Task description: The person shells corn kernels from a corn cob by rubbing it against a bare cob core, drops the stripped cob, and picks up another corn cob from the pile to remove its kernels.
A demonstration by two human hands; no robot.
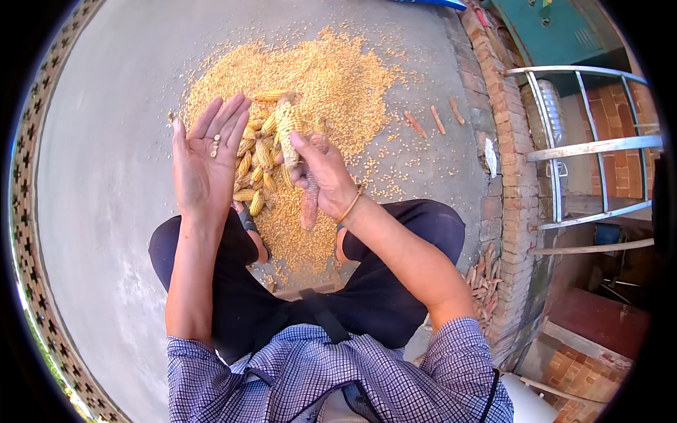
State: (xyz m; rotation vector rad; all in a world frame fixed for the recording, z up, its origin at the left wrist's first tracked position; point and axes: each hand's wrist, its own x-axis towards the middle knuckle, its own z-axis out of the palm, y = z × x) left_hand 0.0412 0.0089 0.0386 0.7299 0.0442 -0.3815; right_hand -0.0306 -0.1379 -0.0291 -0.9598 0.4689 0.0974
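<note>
My left hand is open, palm up, fingers stretched out, with several loose corn kernels lying on it. My right hand is closed around a partly shelled ear of corn, yellow at the top with bare patches lower down. The same hand also grips a bare reddish cob, which points down towards my lap. Between and beyond my hands lies a heap of unshelled yellow ears, partly hidden by my right hand.
Loose kernels spread widely over the concrete floor. Several bare cobs lie to the right, with a pile of cobs by the low brick edge. A metal rail stands at the right.
</note>
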